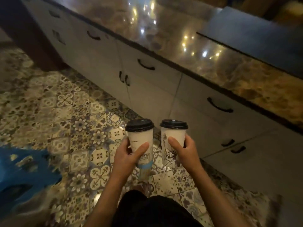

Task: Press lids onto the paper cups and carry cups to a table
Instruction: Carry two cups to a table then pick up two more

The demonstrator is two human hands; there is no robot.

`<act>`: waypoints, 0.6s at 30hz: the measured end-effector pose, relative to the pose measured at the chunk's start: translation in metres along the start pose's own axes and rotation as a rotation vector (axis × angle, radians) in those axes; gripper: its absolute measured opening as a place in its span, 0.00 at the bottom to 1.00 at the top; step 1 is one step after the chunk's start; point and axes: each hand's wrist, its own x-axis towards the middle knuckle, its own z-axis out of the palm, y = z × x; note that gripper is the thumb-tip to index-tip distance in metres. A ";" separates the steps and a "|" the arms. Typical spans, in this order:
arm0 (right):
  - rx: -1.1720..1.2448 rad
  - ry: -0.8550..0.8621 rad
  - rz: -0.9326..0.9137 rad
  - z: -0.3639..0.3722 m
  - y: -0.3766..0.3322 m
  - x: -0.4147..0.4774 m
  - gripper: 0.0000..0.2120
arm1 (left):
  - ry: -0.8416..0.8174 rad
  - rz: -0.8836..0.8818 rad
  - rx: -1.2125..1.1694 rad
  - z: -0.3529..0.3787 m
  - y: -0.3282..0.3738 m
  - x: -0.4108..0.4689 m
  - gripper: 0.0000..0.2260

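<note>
Two lidded cups (173, 141), one per hand (188, 151)

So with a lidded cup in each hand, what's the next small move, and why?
Probably keep walking along the counter with both cups level. The left hand and right hand each hold a paper cup, black lids already on, and no table is in view yet.

2 bare hands held out in front, each wrapped around a cup.

The left hand (127, 153) grips a white paper cup with a black plastic lid (140, 141), thumb laid across its front. The right hand (186, 149) grips a second white, black-lidded paper cup with a line drawing (172, 145) likewise. Both forearms reach forward, bare, wrists level, near each other without touching.
</note>
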 end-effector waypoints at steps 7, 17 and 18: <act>0.087 0.142 0.000 -0.011 -0.043 0.090 0.26 | -0.244 0.011 0.032 0.044 0.063 0.124 0.26; 0.096 0.402 -0.127 -0.107 -0.118 0.197 0.25 | -0.557 0.104 0.010 0.166 0.161 0.262 0.22; 0.083 0.416 -0.150 -0.123 -0.127 0.214 0.25 | -0.569 0.135 0.021 0.186 0.172 0.278 0.22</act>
